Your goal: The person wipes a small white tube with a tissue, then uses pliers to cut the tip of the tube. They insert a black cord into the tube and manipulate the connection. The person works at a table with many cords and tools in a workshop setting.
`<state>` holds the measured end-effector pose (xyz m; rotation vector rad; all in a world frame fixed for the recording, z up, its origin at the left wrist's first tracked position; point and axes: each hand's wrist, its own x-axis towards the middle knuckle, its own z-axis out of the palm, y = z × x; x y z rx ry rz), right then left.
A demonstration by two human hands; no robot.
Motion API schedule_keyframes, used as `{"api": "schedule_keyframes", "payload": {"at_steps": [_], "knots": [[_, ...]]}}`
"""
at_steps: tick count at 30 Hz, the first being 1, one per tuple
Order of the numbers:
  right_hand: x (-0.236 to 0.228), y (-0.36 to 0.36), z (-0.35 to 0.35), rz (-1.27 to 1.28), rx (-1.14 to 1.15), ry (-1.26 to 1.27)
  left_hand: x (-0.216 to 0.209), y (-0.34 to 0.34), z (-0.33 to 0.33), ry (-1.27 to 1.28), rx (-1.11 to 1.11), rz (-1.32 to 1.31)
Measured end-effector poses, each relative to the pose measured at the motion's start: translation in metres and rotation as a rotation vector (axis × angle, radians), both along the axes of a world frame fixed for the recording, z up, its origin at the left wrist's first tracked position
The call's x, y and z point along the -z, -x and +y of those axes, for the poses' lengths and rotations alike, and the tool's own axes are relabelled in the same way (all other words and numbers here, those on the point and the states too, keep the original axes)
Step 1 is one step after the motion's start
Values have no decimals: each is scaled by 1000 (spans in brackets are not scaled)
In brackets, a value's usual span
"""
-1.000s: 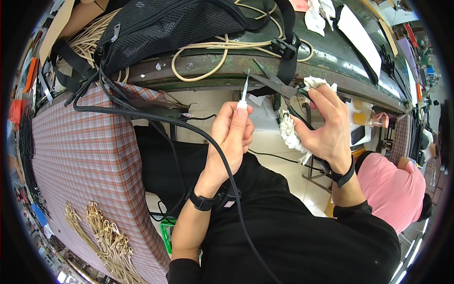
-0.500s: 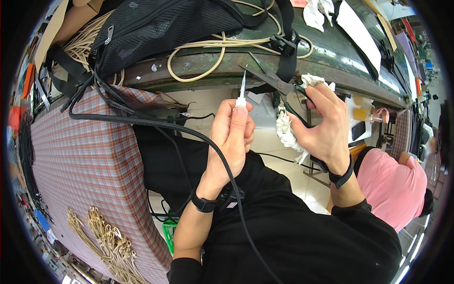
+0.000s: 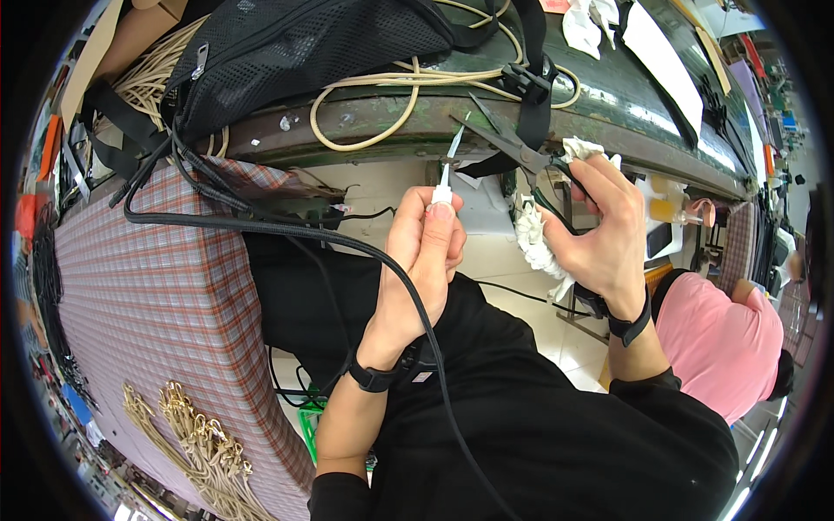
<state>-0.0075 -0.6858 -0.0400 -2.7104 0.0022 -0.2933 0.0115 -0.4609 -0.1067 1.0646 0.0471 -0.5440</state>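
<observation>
My left hand point(image 3: 420, 247) closes round a small white bottle with a long, thin, clear nozzle point(image 3: 451, 163), thumb pressed on its white neck. The fingers hide the bottle's body. My right hand point(image 3: 601, 227) grips dark metal scissors point(image 3: 512, 148) whose handles are wrapped in white cloth point(image 3: 532, 236). The scissor blades stand apart and point up and left. Between them lies the nozzle's tip, close to the lower blade; whether it touches the blade I cannot tell.
Ahead, a worn green bench point(image 3: 382, 130) bears a black mesh bag point(image 3: 304, 65) and beige cord point(image 3: 408, 81). At left, a checked cloth point(image 3: 156, 286) covers a table with beige cords and metal clips point(image 3: 204, 434). A black cable point(image 3: 382, 256) crosses before my left forearm. A person in pink point(image 3: 717, 343) is at right.
The scissors and the nozzle have both shifted slightly right. The nozzle leans a little more to the right. Both hands keep their grip.
</observation>
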Motion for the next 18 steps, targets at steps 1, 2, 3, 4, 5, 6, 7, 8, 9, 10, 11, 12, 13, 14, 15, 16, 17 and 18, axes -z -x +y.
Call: {"api": "schedule_keyframes", "payload": {"at_steps": [1, 2, 3, 4, 5, 6, 7, 8, 9, 10, 11, 12, 13, 14, 15, 16, 17, 18], "knots": [[0, 0, 0, -3, 0, -1, 1, 0, -1, -3, -4, -16], [-1, 0, 0, -1, 2, -7, 3, -1, -1, -6, -3, -20], [-1, 0, 1, 1, 4, -13, 5, 0, -2, -10, -3, -23], [-1, 0, 1, 3, 5, -19, 8, 0, -2, -13, -3, -27], [0, 0, 1, 3, 6, -19, 10, 0, -2, -25, 1, -38], [0, 0, 0, 6, 4, -21, 13, -1, -2, -40, 3, -45], [1, -1, -1, 9, 3, -24, 16, -2, -2, -55, 5, -51], [0, -1, -2, 14, 0, -21, 18, -2, -2, -91, 5, -74], [-1, -1, -2, 15, -1, -17, 20, -3, -3, -125, 6, -99], [-1, -2, -2, 17, -3, -12, 21, -4, -3, -159, 6, -124], [-1, -2, -2, 16, -5, -12, 22, -4, -4, -175, 4, -131], [-2, -2, -2, 15, -5, -11, 23, -4, -4, -190, 4, -138], [-2, -2, -2, 14, -5, -10, 23, -4, -5, -206, 4, -144], [-2, -3, -2, 10, -9, -4, 23, -5, -6, -210, -4, -151], [-2, -3, -3, 7, -12, 2, 22, -5, -6, -214, -11, -158], [-1, -3, -4, 5, -15, 8, 21, -5, -6, -219, -19, -165], [-1, -4, -5, 11, -15, 10, 21, -5, -6, -222, -22, -173], [-2, -4, -6, 17, -16, 12, 21, -5, -6, -226, -25, -181]]}}
